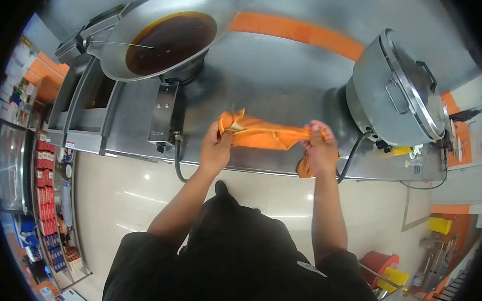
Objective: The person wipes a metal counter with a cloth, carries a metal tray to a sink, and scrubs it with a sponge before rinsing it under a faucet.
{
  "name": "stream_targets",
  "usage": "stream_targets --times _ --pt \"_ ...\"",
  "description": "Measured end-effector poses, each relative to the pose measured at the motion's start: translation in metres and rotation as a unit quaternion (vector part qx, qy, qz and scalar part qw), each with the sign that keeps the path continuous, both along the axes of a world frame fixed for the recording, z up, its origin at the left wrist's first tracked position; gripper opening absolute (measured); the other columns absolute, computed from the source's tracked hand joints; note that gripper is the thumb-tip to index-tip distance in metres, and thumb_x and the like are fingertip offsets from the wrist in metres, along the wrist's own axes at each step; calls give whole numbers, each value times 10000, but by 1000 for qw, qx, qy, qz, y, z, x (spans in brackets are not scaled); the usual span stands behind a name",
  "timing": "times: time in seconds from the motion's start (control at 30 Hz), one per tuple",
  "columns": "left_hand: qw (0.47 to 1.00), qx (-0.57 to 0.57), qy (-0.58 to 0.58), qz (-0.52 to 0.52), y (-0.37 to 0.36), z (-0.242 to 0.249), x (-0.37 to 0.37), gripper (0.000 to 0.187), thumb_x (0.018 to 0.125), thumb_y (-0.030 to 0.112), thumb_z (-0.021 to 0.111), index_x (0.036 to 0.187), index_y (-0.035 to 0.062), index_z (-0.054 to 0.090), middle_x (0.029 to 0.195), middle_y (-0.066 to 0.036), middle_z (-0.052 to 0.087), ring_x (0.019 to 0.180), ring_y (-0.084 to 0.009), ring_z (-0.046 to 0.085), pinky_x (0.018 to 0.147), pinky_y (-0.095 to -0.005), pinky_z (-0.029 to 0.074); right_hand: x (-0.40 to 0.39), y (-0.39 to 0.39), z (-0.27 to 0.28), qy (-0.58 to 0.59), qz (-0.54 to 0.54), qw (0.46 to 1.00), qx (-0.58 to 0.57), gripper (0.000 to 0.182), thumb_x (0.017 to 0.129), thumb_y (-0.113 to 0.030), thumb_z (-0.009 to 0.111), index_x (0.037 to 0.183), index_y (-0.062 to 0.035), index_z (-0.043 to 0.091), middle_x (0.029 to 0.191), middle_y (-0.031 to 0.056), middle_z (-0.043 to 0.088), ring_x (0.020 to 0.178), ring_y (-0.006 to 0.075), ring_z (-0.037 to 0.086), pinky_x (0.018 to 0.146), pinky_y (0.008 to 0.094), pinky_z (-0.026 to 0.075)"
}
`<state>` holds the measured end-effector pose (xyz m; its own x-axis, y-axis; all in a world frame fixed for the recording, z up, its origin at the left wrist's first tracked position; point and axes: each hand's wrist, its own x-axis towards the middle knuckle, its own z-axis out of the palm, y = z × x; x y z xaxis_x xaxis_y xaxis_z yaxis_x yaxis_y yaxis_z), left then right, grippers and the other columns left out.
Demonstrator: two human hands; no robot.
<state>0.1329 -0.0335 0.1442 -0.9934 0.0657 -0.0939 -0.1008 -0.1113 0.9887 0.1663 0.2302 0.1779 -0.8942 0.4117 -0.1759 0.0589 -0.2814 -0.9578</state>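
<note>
An orange cloth [266, 134] is stretched between my two hands, above the front of the steel counter [261, 65]. My left hand [217, 148] is closed on its bunched left end, the thumb pressed over a fold. At the other end, my right hand [320, 148] grips the cloth with bent fingers. A loose part of it hangs below my right hand near the counter's front edge. Some of the fingertips are hidden by the fabric.
A large wok [116, 51] holding dark liquid sits on a gas burner [167, 112] at the left. A big lidded rice cooker [378, 97] stands at the right. Black hoses [179, 158] hang by the counter edge. Behind me are a red bucket [378, 262] and shelves with red boxes [44, 195].
</note>
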Motion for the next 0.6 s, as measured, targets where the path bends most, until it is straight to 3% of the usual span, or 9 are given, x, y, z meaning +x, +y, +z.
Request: stream_targets --times 0.1,0.17,0.2,0.23,0.27,0.3,0.37,0.47,0.6 --pt "1000 24 -10 13 -1 22 -14 458 893 36 550 1334 -2 433 1122 -87 586 943 -133 625 696 -284 571 -15 6 12 27 -10 999 31 199 997 -207 549 1126 -58 580 1041 52 613 888 124 593 731 284 524" --pt "994 18 -102 -30 -13 -3 -30 579 869 60 578 1388 -26 337 1169 -172 582 963 -234 652 744 -355 572 -14 4 -2 -42 -11 998 56 246 972 -217 582 1135 -33 582 1052 87 620 927 177 606 801 318 519" --pt "973 -148 -139 -106 -22 -14 -34 641 860 80 586 1410 -45 281 1210 -226 553 985 -319 642 779 -407 558 -11 -1 -13 -125 -6 942 310 275 944 -206 611 1147 -22 582 1080 121 609 966 223 606 827 357 514" --pt "920 -308 -166 -179 -28 -25 -38 708 850 101 593 1432 -65 225 1251 -280 524 1006 -405 631 813 -459 544 -10 -6 -27 -195 9 818 542 309 916 -195 640 1159 -12 582 1108 155 599 1005 269 605 854 396 508" --pt "906 -375 -111 -164 -32 -41 -28 786 839 136 595 1443 -97 148 1285 -348 463 1071 -500 562 876 -515 494 -9 -9 -61 -60 18 736 675 375 892 -238 636 1183 -7 585 1228 230 551 1153 392 528 997 493 390" --pt "905 -375 -118 -166 -37 -55 -17 786 839 136 595 1443 -97 148 1285 -348 463 1071 -500 562 876 -515 494 -18 -22 -76 -17 107 746 657 398 905 -279 604 1208 -22 579 1292 245 510 1212 410 479 1041 522 327" --pt "883 -435 143 -103 -52 -73 6 780 856 154 575 1461 -78 142 1296 -341 463 1097 -473 555 903 -496 483 -42 -65 -96 33 252 720 646 461 926 -357 542 1276 -57 550 1406 247 427 1319 407 387 1103 571 211" --pt "902 -388 7 -191 -70 -46 32 720 880 171 571 1476 -7 208 1314 -274 490 1064 -398 590 892 -464 493 -74 -113 -158 52 321 653 684 584 943 -396 500 1455 -137 390 1551 206 244 1446 374 205 1130 614 117" --pt "902 -357 -162 -181 -88 -52 59 598 888 140 578 1431 24 358 1270 -190 565 1005 -321 634 854 -411 512 -184 -168 -168 138 332 670 649 564 966 -432 428 1464 -171 383 1573 147 231 1468 331 160 1152 588 75"
